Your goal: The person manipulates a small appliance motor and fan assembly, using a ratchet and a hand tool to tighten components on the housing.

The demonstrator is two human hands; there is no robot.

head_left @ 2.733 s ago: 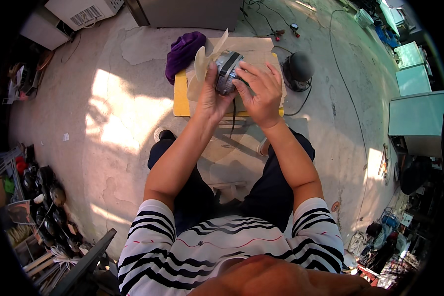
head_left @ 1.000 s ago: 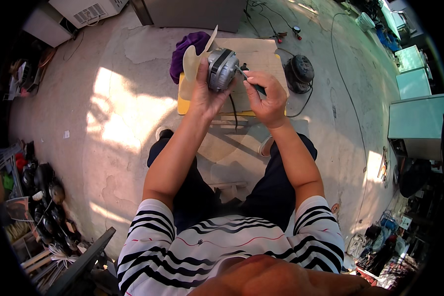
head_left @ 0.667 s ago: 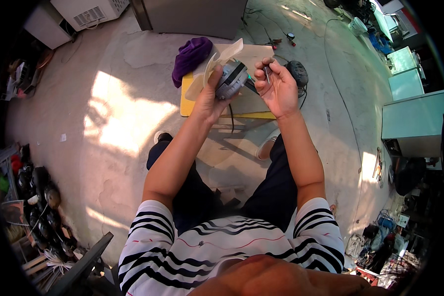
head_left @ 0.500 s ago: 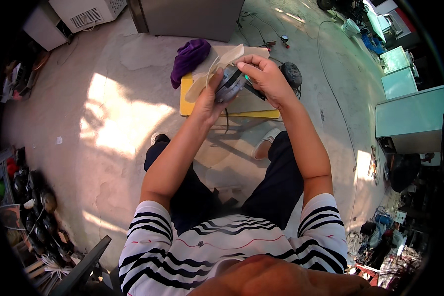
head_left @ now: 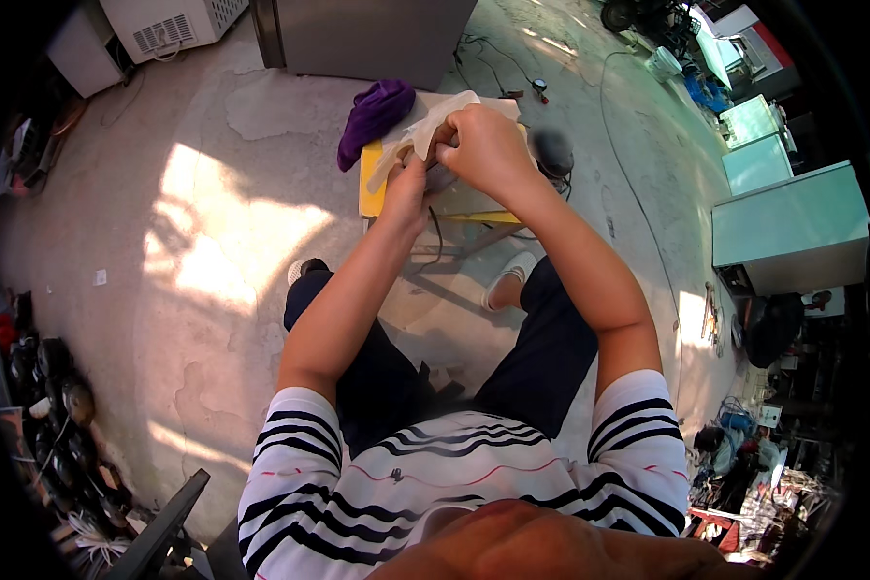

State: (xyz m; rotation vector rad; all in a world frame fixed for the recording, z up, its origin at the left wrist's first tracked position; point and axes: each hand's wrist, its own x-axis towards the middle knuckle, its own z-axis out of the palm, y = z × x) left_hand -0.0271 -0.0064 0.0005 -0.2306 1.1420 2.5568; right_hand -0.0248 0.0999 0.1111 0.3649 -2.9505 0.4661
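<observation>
A small fan with cream-coloured plastic blades [head_left: 393,158] is held up over a low yellow-edged table. My left hand [head_left: 406,188] grips it from the left, the thumb pointing up along the blade side. Bent over the middle of the blades, my right hand [head_left: 481,145] has its fingers closed at the hub. Its fingertips are partly hidden. Most of the grey motor body [head_left: 439,180] lies behind my hands, and a dark cord [head_left: 439,237] hangs down below it.
On the low table [head_left: 368,184] lies a purple cloth [head_left: 375,121]. A dark round object [head_left: 553,153] is at its right. Beyond stands a grey cabinet [head_left: 358,39]; cables [head_left: 503,63] run over the floor. Pale green cabinets [head_left: 788,227] stand at the right, clutter [head_left: 58,406] at the left.
My right hand has moved left from the motor's side over the blades' hub. The fan has turned so its blades face more toward me and the motor is largely covered.
</observation>
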